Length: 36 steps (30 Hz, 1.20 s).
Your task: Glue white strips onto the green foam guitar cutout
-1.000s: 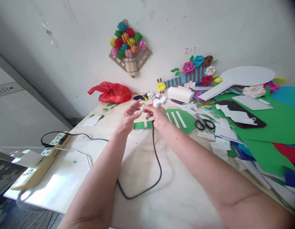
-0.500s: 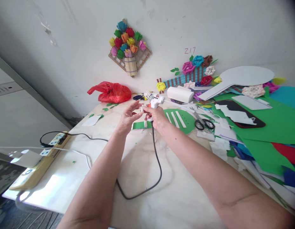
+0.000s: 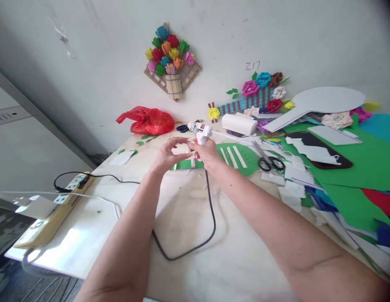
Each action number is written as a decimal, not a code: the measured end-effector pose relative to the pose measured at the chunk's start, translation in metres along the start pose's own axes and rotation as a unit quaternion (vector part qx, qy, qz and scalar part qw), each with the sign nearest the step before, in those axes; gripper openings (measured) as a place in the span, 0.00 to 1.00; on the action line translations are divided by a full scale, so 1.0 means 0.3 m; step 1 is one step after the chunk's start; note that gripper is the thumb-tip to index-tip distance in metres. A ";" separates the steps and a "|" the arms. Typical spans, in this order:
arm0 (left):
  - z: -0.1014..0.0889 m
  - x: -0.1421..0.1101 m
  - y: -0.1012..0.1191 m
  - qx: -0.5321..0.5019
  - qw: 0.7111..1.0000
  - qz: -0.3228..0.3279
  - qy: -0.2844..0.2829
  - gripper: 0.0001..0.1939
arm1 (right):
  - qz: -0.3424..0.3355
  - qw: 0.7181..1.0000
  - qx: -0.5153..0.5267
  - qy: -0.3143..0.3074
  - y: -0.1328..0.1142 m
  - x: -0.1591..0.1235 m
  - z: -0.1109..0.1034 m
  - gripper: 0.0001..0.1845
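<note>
My right hand (image 3: 208, 153) is wrapped round the handle of a white glue gun (image 3: 203, 132), whose clear glue stick (image 3: 228, 135) sticks out at the right. A black cord hangs from its handle. Beside its front, my left hand (image 3: 169, 155) is curved, with thumb and fingertips around a small white strip (image 3: 188, 149), partly hidden by the fingers. Beneath the hands lies a green paddle-shaped piece (image 3: 221, 167). White strips (image 3: 231, 157) lie across its round part, and shorter white ones cross its narrow part.
Black-handled scissors (image 3: 268, 161) lie among paper scraps to the right, near a dark tray (image 3: 341, 161) and green sheets (image 3: 371, 172). A red plastic bag (image 3: 149, 121) is at the back left. A power strip (image 3: 53, 216) stands on the left edge, with cords crossing the table.
The glue gun has tipped and moved slightly left, and its cord has swung right. My left hand has shifted left and lower, its fingers more curled round the small white strip.
</note>
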<state>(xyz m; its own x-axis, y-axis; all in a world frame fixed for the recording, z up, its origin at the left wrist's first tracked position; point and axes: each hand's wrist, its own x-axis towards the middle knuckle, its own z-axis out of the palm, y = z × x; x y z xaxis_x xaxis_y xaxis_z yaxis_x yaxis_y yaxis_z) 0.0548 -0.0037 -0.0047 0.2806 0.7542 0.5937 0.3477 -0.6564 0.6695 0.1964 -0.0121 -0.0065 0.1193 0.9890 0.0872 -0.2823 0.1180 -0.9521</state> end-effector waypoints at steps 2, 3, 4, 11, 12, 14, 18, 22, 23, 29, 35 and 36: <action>0.001 -0.003 -0.015 -0.059 0.998 -0.009 0.010 0.23 | -0.001 1.000 0.009 -0.011 -0.006 0.000 -0.004 0.11; 0.002 -0.006 -0.026 -0.103 0.994 -0.017 0.018 0.23 | 0.000 1.000 0.015 -0.015 -0.010 0.002 -0.009 0.11; 0.001 -0.009 -0.038 -0.154 0.987 -0.027 0.028 0.23 | 0.001 1.000 0.020 -0.017 -0.014 0.007 -0.015 0.10; -0.017 -0.036 -0.111 -0.378 0.917 -0.089 0.093 0.23 | 0.024 0.990 0.024 -0.138 -0.059 0.049 -0.098 0.17; -0.020 -0.040 -0.117 -0.386 0.913 -0.091 0.094 0.23 | 0.026 0.986 0.021 -0.162 -0.066 0.050 -0.108 0.18; -0.025 -0.046 -0.126 -0.396 0.908 -0.095 0.098 0.23 | 0.023 0.979 0.008 -0.203 -0.079 0.048 -0.124 0.21; -0.029 -0.053 -0.139 -0.384 0.911 -0.105 0.108 0.23 | 0.016 0.963 -0.037 -0.267 -0.099 0.041 -0.141 0.26; -0.030 -0.056 -0.143 -0.362 0.920 -0.105 0.108 0.24 | 0.016 0.951 -0.078 -0.299 -0.105 0.042 -0.152 0.30; -0.031 -0.057 -0.143 -0.361 0.920 -0.105 0.109 0.24 | 0.014 0.948 -0.086 -0.307 -0.105 0.042 -0.155 0.31; -0.032 -0.059 -0.142 -0.366 0.917 -0.108 0.116 0.26 | 0.000 0.926 -0.126 -0.357 -0.107 0.033 -0.159 0.29; -0.032 -0.060 -0.142 -0.401 0.903 -0.099 0.116 0.26 | -0.004 0.921 -0.162 -0.355 -0.109 0.025 -0.153 0.29; -0.032 -0.060 -0.141 -0.404 0.902 -0.101 0.116 0.26 | -0.003 0.920 -0.169 -0.353 -0.109 0.024 -0.152 0.29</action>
<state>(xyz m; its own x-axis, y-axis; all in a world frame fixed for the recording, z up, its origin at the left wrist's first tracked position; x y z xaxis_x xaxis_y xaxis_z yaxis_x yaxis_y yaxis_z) 0.0265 0.0104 -0.0393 0.0579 0.8968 0.4387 -0.4214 -0.3764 0.8251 0.2499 -0.0131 0.0120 -0.5614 0.8143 0.1473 0.0424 0.2060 -0.9776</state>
